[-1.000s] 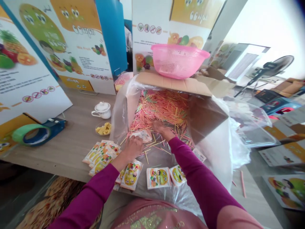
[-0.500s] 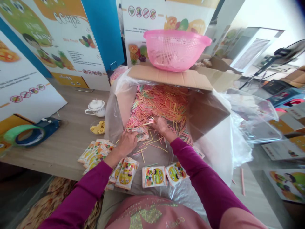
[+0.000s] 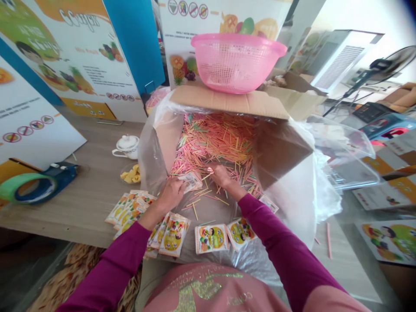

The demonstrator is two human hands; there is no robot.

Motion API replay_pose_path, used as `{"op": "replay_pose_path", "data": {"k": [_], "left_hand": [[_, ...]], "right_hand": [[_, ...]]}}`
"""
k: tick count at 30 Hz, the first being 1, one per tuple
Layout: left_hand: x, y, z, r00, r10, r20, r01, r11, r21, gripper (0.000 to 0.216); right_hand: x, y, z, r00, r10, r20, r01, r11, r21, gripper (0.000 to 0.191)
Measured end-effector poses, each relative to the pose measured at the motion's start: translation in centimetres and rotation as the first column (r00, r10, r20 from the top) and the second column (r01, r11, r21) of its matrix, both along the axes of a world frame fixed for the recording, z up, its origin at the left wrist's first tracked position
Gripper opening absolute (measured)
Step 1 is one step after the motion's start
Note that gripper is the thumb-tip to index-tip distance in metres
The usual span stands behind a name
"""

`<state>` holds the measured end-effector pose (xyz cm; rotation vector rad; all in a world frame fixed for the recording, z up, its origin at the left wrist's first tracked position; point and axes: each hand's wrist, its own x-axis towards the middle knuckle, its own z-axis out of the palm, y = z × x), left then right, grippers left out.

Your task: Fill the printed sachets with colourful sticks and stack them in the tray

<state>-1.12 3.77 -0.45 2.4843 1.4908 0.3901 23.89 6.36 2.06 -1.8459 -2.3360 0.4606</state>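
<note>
My left hand is closed on the edge of a small printed packet, which lies tilted at the near side of the stick pile. My right hand is pinched, with a few thin coloured sticks showing at its fingertips. Beyond both hands a heap of pink, orange, yellow and green sticks fills an open carton lying on its side, lined with clear plastic. Closer to me are fruit-printed packets at the left, one in the middle and another at its right.
A pink basket stands on the carton's upper flap. To the left are a lidded white cup, a dish of yellow pieces, more packets and a blue tape dispenser. Clear plastic tubs sit at the right.
My right hand has shifted slightly toward me and right, fingertips lower in the pile. My left hand has moved a little left with the packet, whose face now shows more. The view has shifted slightly.
</note>
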Motion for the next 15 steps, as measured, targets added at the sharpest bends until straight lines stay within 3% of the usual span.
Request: {"op": "replay_pose_path", "data": {"k": [6,12,15], "left_hand": [[0.3,-0.9,-0.5,0.987,-0.035,-0.155,0.043,0.998,0.047,0.022],[0.1,0.6,-0.7,0.997,-0.017,-0.079,0.025,0.996,0.09,0.023],[0.0,0.9,-0.9,0.996,-0.036,-0.087,0.043,0.996,0.08,0.023]], "right_hand": [[0.4,-0.6,0.0,0.968,0.106,0.228,-0.115,0.993,0.026,0.033],[1.2,-0.9,-1.3,0.947,0.036,0.319,-0.073,0.992,0.105,0.043],[1.4,-0.7,-1.4,0.932,0.08,0.354,-0.103,0.994,0.045,0.043]]}}
